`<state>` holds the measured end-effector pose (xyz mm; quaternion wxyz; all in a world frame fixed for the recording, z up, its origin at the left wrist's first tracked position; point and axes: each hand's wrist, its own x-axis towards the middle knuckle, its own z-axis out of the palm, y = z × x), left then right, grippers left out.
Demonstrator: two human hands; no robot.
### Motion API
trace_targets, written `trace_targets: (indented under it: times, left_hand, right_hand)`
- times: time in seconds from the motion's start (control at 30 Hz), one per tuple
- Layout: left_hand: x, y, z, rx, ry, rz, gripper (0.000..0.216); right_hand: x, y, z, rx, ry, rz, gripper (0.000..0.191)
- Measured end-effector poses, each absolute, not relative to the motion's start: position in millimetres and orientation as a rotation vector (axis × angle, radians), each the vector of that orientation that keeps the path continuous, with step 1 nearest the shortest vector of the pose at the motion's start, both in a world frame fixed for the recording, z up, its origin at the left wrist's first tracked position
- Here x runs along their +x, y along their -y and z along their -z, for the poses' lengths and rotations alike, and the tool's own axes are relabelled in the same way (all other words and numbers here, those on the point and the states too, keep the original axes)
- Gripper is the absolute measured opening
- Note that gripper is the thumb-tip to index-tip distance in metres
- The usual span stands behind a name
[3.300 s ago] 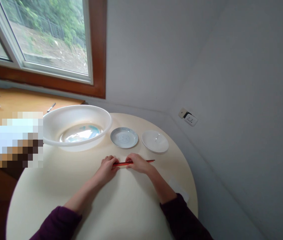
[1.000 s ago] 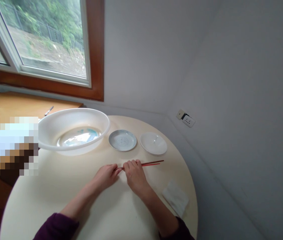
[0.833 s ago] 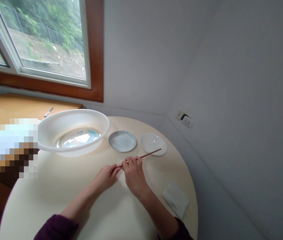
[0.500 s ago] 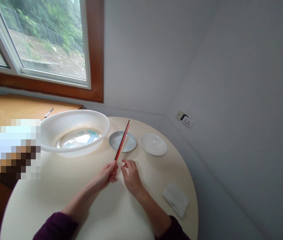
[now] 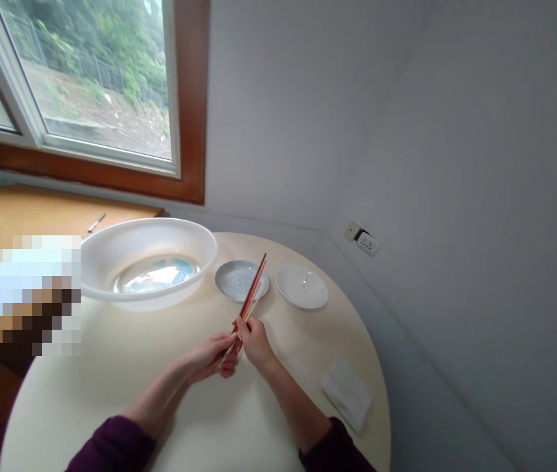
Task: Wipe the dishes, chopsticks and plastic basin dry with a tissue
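A pair of red chopsticks (image 5: 253,288) stands tilted above the round cream table (image 5: 111,380), tips pointing up and away over a small blue-grey plate (image 5: 236,280). My left hand (image 5: 209,357) has its fingers curled round their lower ends. My right hand (image 5: 253,341) pinches the same chopsticks just above it, so both hands meet at the lower ends. Both sleeves are dark purple.
A large white basin (image 5: 147,259) with water sits left of the blue-grey plate. A white plate (image 5: 302,287) lies to the right. A folded white cloth (image 5: 347,393) rests near the table's right edge. A wooden desk (image 5: 27,213) and a wall socket (image 5: 363,239) lie beyond.
The chopsticks lay flat on the table under both hands; my left hand lifted them upright, and my right hand has now closed on them too.
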<state>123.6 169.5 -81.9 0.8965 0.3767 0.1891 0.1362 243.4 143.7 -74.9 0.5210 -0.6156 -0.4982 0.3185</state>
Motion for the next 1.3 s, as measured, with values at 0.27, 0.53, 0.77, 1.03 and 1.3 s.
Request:
trace_targets:
  times: [0.27, 0.53, 0.77, 1.03, 1.3]
  left_hand:
    - [121.7, -170.9, 83.1, 0.756, -0.34, -0.375, 0.032]
    - [120.0, -174.5, 84.8, 0.74, -0.314, -0.396, 0.032]
    - [119.9, -177.6, 89.0, 0.734, -0.298, -0.386, 0.031]
    - [120.0, -178.6, 90.1, 0.729, -0.295, -0.381, 0.03]
    - [119.8, -178.7, 89.3, 0.729, -0.298, -0.379, 0.029]
  right_hand:
    - [279.8, -206.2, 34.1, -1.675, 1.359, -0.745, 0.029]
    - [309.6, -272.9, 20.8, -2.031, 1.609, -0.956, 0.024]
    - [309.3, -295.3, 25.5, -2.262, 1.699, -1.057, 0.029]
    - [307.9, -301.3, 26.0, -2.33, 1.753, -1.043, 0.029]
    - [308.1, -301.7, 33.7, -2.276, 1.752, -0.911, 0.029]
